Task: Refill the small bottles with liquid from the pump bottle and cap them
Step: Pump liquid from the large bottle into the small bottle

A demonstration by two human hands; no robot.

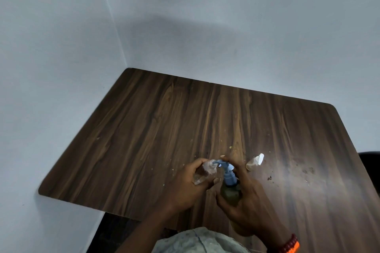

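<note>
Blue pump head (226, 170) tops the pump bottle (230, 192) gripped by the right hand (244, 197); its nozzle meets the clear small bottle (61, 172) clutched in the left hand (185, 183). Right of both hands, a capped bottle (255, 162) lies on the crumb-speckled wooden table (164, 121), cornered between grey walls (226, 26).

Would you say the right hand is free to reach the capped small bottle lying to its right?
Probably not yet: the path across the table to the capped small bottle looks open, but the right hand is gripping the pump bottle.
</note>
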